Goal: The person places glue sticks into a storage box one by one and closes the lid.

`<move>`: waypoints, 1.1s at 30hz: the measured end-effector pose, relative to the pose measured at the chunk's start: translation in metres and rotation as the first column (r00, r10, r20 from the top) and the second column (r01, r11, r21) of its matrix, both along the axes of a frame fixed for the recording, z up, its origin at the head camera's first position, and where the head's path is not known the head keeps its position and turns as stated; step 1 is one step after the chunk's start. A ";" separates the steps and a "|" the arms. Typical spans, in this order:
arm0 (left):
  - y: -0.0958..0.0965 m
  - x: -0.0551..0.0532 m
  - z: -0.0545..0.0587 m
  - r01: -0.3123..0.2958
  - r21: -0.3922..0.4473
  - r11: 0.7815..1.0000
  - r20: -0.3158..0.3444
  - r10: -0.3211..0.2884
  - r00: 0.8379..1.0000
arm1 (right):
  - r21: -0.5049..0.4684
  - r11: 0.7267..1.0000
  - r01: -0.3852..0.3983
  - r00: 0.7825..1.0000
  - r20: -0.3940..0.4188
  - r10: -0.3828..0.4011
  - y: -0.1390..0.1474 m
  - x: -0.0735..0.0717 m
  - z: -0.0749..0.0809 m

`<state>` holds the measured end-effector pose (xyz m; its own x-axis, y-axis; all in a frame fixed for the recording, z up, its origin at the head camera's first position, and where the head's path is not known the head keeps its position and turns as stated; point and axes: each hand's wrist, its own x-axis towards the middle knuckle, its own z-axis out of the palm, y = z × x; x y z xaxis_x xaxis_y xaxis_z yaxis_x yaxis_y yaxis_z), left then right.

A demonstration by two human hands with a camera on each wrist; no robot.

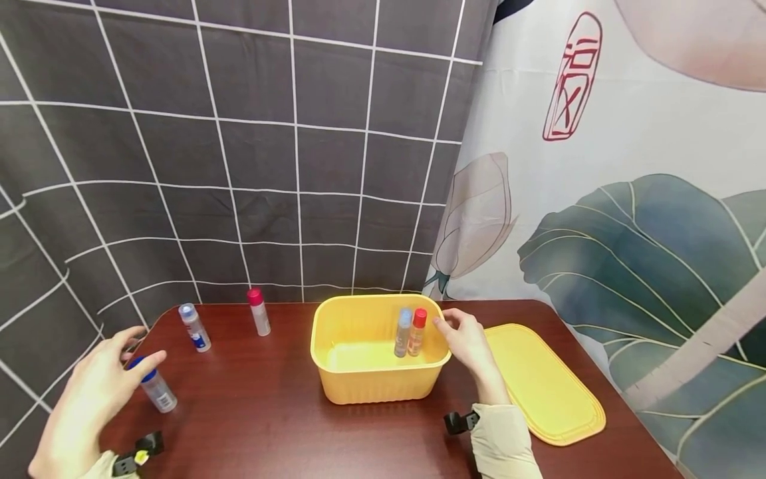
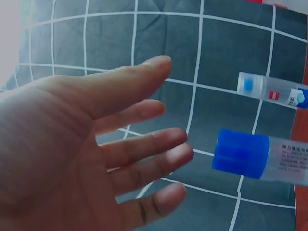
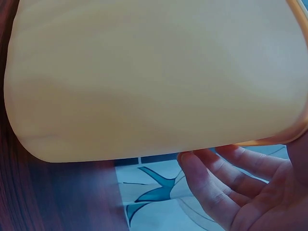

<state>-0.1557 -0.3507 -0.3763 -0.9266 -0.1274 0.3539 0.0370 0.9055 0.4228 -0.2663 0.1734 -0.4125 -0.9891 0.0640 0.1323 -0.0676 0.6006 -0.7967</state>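
Currently | left hand (image 1: 100,369) loose-fingered, just beside blue-capped tube (image 1: 158,392) | right hand (image 1: 469,340) at yellow box (image 1: 380,387), grip unclear

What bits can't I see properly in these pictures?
Base of the dark-blue-capped bottle: left wrist view, cut off by the right edge.
Inside of the yellow box: right wrist view, hidden by its own wall.
Any writing on the red-capped bottle outside the box: head view, too small to read.

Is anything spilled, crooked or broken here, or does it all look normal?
No spill or damage shows on the table, and all five tubes stand upright. One thing looks odd: the dark cloth behind has white lines that bend and jog at the lower left, probably from creases.
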 end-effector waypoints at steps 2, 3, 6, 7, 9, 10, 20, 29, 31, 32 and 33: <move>-0.004 0.000 -0.001 0.011 -0.007 1.000 0.025 -0.011 1.000 | -0.003 1.000 -0.003 1.000 0.002 0.003 0.000 0.000 0.000; -0.005 0.000 -0.001 0.016 -0.006 1.000 0.042 -0.016 0.999 | -0.006 1.000 -0.001 1.000 0.005 0.001 0.000 0.000 0.001; -0.008 0.001 -0.004 0.024 0.009 1.000 0.116 -0.025 0.993 | -0.007 1.000 0.000 1.000 0.013 0.000 -0.001 0.001 0.000; -0.009 0.001 -0.004 0.022 0.016 1.000 0.147 -0.024 0.989 | -0.008 1.000 0.001 1.000 0.014 -0.001 -0.001 0.001 0.001; -0.011 0.002 -0.006 0.012 0.028 1.000 0.196 -0.017 0.980 | -0.006 1.000 0.002 1.000 0.015 -0.002 -0.002 0.001 0.001; -0.011 0.002 -0.007 0.007 0.029 1.000 0.210 -0.013 0.978 | -0.007 1.000 0.001 1.000 0.016 -0.001 -0.002 0.001 0.001; -0.020 0.000 -0.015 0.009 0.047 0.999 0.265 -0.021 0.964 | -0.008 1.000 0.009 1.000 0.008 -0.009 -0.001 0.001 0.001; -0.023 0.000 -0.015 -0.005 0.054 0.999 0.348 -0.014 0.937 | -0.014 1.000 0.001 1.000 0.013 -0.001 -0.001 0.002 0.001; -0.023 -0.001 -0.015 -0.011 0.060 0.998 0.364 -0.011 0.931 | -0.016 1.000 0.003 1.000 0.013 -0.003 -0.001 0.002 0.001; -0.023 -0.001 -0.015 -0.011 0.060 0.998 0.366 -0.012 0.930 | -0.019 1.000 0.004 1.000 0.014 -0.004 -0.001 0.001 0.001; -0.024 -0.001 -0.016 -0.010 0.060 0.998 0.368 -0.012 0.930 | -0.020 1.000 0.004 1.000 0.013 -0.004 -0.001 0.001 0.001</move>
<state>-0.1567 -0.3743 -0.3919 -0.9904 -0.1367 -0.0199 -0.1305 0.8782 0.4602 -0.2651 0.1723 -0.4114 -0.9905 0.0703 0.1183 -0.0552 0.5847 -0.8094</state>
